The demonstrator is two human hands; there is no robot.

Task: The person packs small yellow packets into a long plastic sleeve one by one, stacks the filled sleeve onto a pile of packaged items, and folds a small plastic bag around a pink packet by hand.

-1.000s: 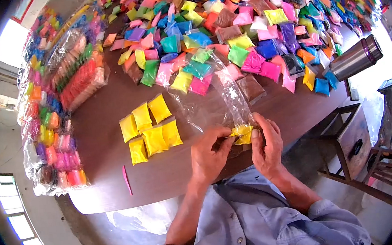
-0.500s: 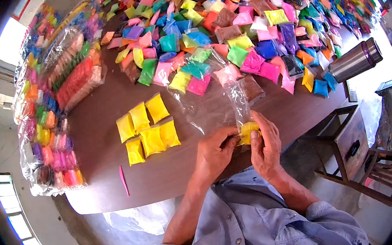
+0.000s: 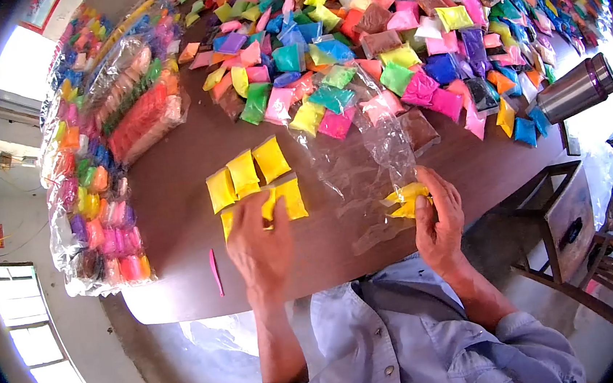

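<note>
My left hand [image 3: 260, 243] reaches over the group of small yellow packets [image 3: 271, 159] at the left middle of the table. Its thumb and fingers are apart above the lower row and hide part of it; motion blurs them a little. At the table's near edge, my right hand [image 3: 440, 216] grips the mouth end of a long clear plastic bag [image 3: 386, 148]. Yellow packets [image 3: 408, 201] lie inside that end, against my right thumb and fingers. The bag stretches away flat on the table towards the pile.
A big heap of colourful packets [image 3: 342, 97] covers the far side. Bulky clear bags of coloured packets [image 3: 109, 230] line the left edge. A pink stick-like tool [image 3: 216, 272] lies near the front. A steel flask [image 3: 576, 87] and wooden stool [image 3: 557, 220] are at right.
My left hand has let go of the bag and moved left over the yellow packets. My right hand stays on the bag. The whole view has shifted slightly.
</note>
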